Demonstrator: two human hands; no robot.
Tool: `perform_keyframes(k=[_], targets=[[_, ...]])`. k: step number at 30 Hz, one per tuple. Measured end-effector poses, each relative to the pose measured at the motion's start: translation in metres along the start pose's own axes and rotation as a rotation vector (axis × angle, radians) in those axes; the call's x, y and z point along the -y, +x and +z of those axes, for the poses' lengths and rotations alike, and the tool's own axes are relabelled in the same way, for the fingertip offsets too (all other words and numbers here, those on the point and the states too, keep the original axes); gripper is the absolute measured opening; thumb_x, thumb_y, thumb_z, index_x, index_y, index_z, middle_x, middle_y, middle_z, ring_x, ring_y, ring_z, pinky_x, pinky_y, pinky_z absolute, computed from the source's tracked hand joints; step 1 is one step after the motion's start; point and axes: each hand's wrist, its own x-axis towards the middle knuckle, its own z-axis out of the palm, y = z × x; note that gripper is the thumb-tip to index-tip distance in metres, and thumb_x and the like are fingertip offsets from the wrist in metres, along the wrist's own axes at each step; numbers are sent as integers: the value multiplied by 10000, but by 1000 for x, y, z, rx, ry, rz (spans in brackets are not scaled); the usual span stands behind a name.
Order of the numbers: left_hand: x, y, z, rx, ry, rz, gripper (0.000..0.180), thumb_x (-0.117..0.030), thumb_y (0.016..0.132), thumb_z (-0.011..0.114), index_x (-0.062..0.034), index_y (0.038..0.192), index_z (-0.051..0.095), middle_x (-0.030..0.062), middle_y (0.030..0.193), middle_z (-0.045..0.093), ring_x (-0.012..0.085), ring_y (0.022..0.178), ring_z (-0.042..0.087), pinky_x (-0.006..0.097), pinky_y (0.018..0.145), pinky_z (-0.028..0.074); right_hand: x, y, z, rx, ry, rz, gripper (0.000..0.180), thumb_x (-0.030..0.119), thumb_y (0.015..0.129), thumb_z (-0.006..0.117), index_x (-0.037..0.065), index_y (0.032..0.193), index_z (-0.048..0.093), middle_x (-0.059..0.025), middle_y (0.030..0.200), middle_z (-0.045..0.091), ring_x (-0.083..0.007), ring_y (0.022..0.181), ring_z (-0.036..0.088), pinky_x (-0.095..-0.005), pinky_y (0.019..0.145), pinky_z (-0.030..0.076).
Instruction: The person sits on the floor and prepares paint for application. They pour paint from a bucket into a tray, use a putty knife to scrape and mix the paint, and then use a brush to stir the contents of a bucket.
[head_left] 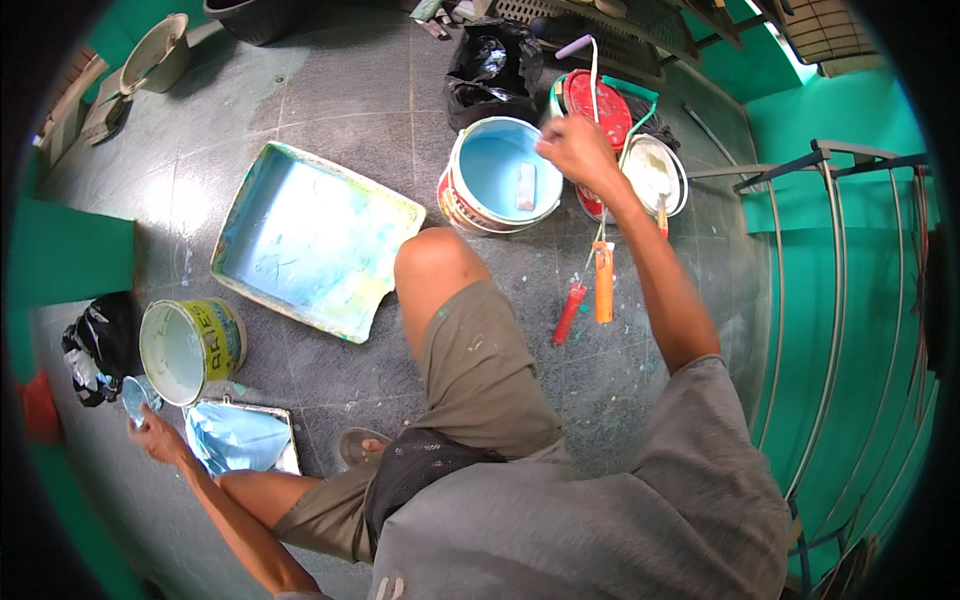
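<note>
On the floor, going left to right: the left hand grips a small round lid beside a square tin of pale blue paint and a tipped empty yellow bucket. Next lies a paint tray (smeared blue). The right hand grasps the rim of a bucket of blue paint; rollers lie nearby.

Open bucket of light-blue paint stands upright on the floor, perhaps a brush floating inside.
</note>
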Motion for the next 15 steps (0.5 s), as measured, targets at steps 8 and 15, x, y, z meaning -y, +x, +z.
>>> perform_keyframes(k=[8, 15], targets=[[-83, -141, -11, 918, -722, 4, 209, -170, 884, 503, -40, 1040, 550, 48, 831, 558, 110, 692, 530, 234, 586, 461, -31, -11, 70, 175, -187, 166, 269, 229, 698, 634, -22, 793, 659, -252, 810, 629, -385, 804, 627, -441, 706, 506], [-128, -248, 92, 1164, -706, -1148, 812, -626, 819, 399, -26, 1343, 240, 216, 1307, 365, 335, 1171, 400, 413, 958, 325, -39, -8, 90, 113, -122, 42, 197, 137, 706, 540, -29, 726, 644, -249, 769, 624, -377, 736, 628, -443, 711, 496]])
